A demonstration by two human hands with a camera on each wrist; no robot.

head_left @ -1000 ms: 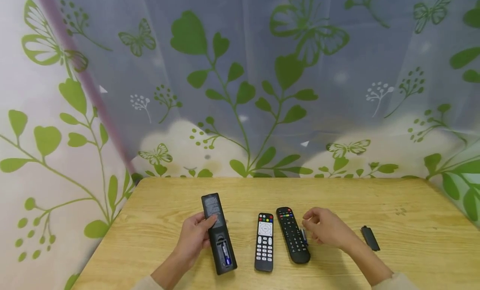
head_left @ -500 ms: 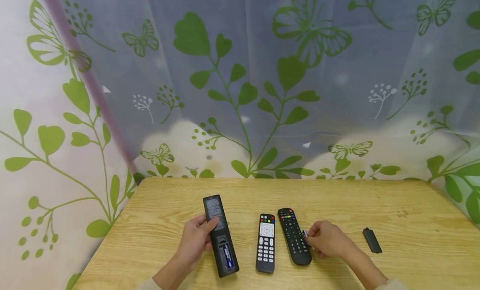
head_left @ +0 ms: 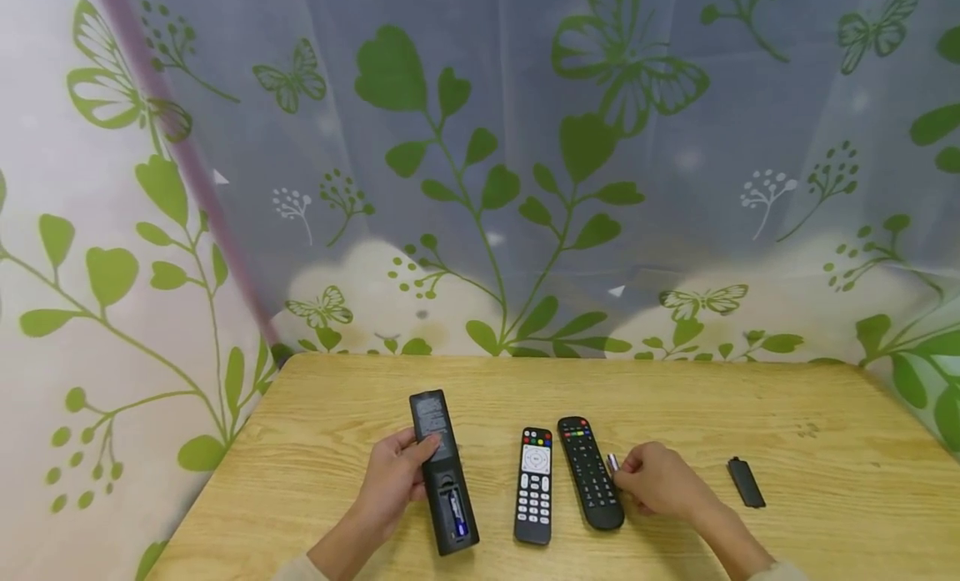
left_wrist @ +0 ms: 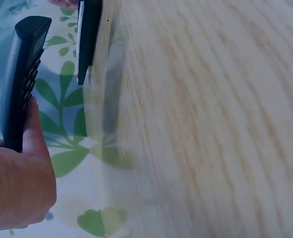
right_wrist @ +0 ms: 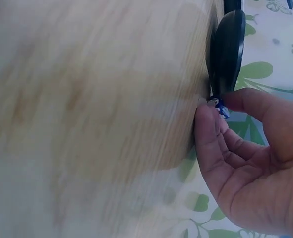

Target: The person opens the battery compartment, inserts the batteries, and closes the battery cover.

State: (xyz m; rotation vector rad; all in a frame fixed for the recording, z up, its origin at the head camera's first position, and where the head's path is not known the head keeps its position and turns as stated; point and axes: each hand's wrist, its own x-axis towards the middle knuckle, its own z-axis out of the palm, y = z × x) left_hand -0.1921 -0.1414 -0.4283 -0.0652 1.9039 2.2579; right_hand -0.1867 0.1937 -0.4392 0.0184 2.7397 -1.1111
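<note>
My left hand (head_left: pixel 392 479) grips a black remote control (head_left: pixel 432 435) with its back turned up, the thumb lying across the label. Its battery compartment is uncovered, and one blue-and-silver battery (head_left: pixel 456 513) shows inside. In the left wrist view that remote (left_wrist: pixel 16 84) stands tilted in the hand (left_wrist: pixel 20 186). My right hand (head_left: pixel 660 479) pinches a second battery (head_left: pixel 612 463) between thumb and fingertips, close beside the right edge of a black remote (head_left: pixel 590 473) lying face up. The right wrist view shows the blue battery (right_wrist: pixel 218 107) between the fingertips.
A remote with a white button panel (head_left: pixel 534 485) lies face up between the held remote and the other black one. Farther right lies a small black battery cover (head_left: pixel 746 483). The wooden table (head_left: pixel 825 448) ends at a leaf-printed curtain (head_left: pixel 525 189) behind.
My right hand has come down a little and taken the battery from beside the black remote, now pinching it. The left hand keeps its hold on the remote; the view has shifted slightly.
</note>
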